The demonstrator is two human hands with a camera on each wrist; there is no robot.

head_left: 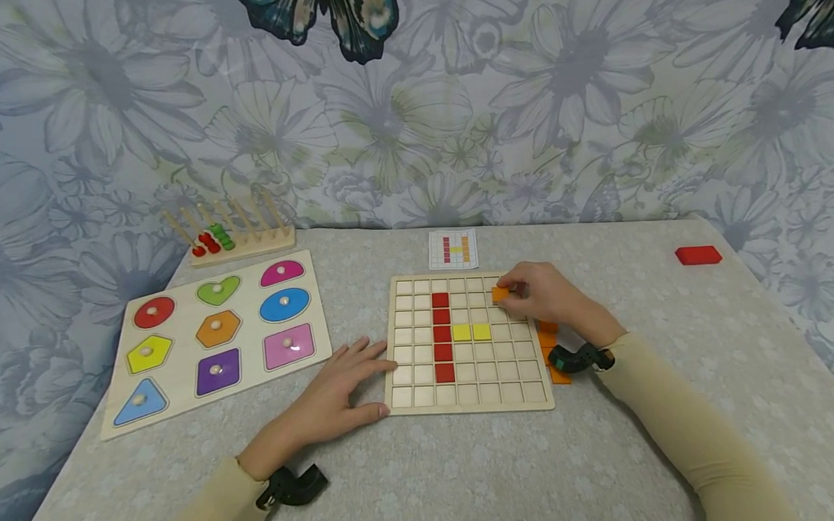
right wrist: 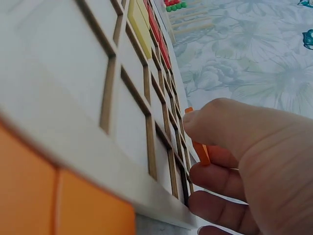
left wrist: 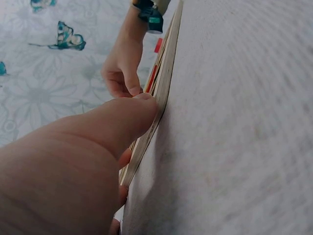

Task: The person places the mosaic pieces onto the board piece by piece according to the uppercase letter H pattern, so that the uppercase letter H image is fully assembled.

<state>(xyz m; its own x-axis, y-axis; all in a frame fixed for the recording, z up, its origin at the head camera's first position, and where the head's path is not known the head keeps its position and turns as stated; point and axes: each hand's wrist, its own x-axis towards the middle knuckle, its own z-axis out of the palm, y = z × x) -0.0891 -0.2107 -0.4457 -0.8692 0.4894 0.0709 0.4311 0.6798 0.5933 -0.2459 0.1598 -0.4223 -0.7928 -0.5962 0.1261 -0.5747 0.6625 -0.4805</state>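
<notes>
A wooden grid board (head_left: pixel 472 408) lies flat on the table. Several red square tiles (head_left: pixel 443 335) form an upright column in it, and two yellow tiles (head_left: pixel 472 332) sit side by side to the right of that column. My right hand (head_left: pixel 548 293) pinches an orange tile (head_left: pixel 500 294) between thumb and fingers over the upper right cells. In the right wrist view the tile (right wrist: pixel 201 152) is tilted on edge at the fingertips. My left hand (head_left: pixel 335 397) rests at the board's left edge, fingers extended, the thumb (left wrist: pixel 139 112) touching the rim.
More orange tiles (head_left: pixel 560 377) lie along the board's right side, partly under my right wrist. Behind the board is a pattern card (head_left: pixel 454 264). A knobbed shape puzzle (head_left: pixel 186 360) and a peg stand with beads (head_left: pixel 265 243) stand left. A red block (head_left: pixel 698 255) lies far right.
</notes>
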